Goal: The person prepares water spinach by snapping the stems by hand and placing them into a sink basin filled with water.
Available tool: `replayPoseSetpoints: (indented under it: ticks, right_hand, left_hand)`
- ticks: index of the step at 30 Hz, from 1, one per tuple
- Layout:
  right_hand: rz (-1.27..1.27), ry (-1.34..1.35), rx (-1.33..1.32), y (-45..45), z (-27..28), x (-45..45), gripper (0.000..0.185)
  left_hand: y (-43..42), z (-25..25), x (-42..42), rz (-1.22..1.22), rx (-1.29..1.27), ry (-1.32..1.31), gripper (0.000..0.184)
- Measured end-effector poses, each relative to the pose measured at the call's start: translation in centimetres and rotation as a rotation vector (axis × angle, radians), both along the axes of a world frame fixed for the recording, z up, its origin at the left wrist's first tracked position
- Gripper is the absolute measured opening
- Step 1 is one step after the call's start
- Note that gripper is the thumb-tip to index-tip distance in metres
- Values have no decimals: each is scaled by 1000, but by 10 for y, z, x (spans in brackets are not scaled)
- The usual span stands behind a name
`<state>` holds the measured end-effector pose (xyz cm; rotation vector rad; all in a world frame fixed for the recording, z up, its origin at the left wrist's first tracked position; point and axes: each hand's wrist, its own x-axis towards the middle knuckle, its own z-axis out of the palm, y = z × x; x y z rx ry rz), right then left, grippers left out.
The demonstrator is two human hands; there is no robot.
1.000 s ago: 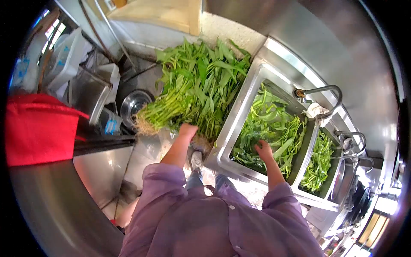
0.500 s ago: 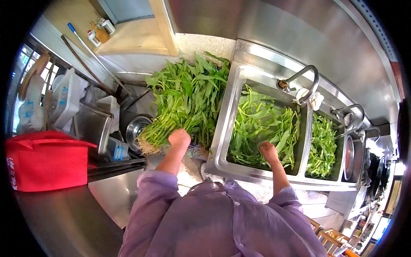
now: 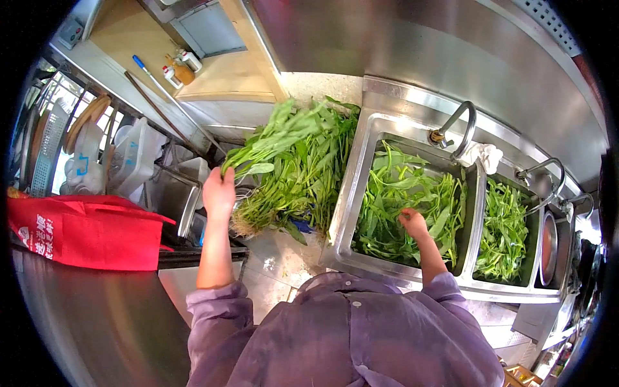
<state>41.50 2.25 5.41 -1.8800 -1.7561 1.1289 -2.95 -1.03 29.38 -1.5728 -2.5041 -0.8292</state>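
Note:
My left hand [image 3: 219,188] is closed round the stems of a small bunch of leafy greens [image 3: 274,138], lifted at the left side of the large pile of greens [image 3: 316,168]. Pale roots show at the pile's lower left end. Over the nearest sink basin [image 3: 348,193], my right hand [image 3: 412,222] has its fingers curled together, close to the loose greens [image 3: 387,242] in the water. Whether it holds anything is too small to tell.
A second basin holds more greens [image 3: 500,238], and a round pan [image 3: 548,248] stands in the third. Curved taps [image 3: 469,122] rise behind the basins, with a white cloth [image 3: 482,157] beside one. A red bag [image 3: 97,232] and plastic containers [image 3: 132,155] are at the left.
My left hand has moved left and up from the pile, and a bunch of greens now hangs in it. My right hand stays over the basin. The view has shifted.

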Motion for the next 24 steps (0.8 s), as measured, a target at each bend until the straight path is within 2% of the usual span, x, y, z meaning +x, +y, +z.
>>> replayPoseSetpoints:
  ticks: [2,3,4,6,8,10,12,13,14,16,19,21,24]
  right_hand:
    - [8,22,-17,7,-5,0,36]
    - [6,30,17,9,-4,-2,34]
    - [4,37,52,11,-1,-4,32]
    - [27,35,142,14,11,-12,29]
    - [6,56,331,12,39,-26,21]
    - [-17,99,538,5,89,-48,14]
    - [66,134,788,-2,122,-67,15]
    - [139,143,905,-5,133,-76,18]
    - [207,104,1002,-12,145,-85,21]
    - [359,51,1017,-29,179,-101,27]
    - [405,-34,1090,-36,170,-111,27]
    - [416,-135,1114,-33,157,-108,27]
    - [444,-150,1079,-37,156,-100,25]
  left_hand:
    - [-5,1,-12,30,80,-683,25]
    - [-10,22,6,81,85,-909,21]
    - [-14,22,10,85,86,-905,21]
    - [-22,17,18,51,-41,-1232,18]
    - [-29,5,36,-26,-112,-1336,17]
    - [-30,-10,67,136,-104,-1436,16]
    - [-31,-41,88,64,-154,-1514,16]
    - [-34,-56,96,-63,-208,-1632,17]
    - [-34,-69,113,-36,-221,-1603,19]
    - [-35,-74,145,-81,-248,-1577,22]
    - [-33,-88,170,-201,-223,-1645,24]
    - [-33,-92,182,-230,-226,-1655,24]
    - [-36,-101,186,-243,-261,-1645,23]
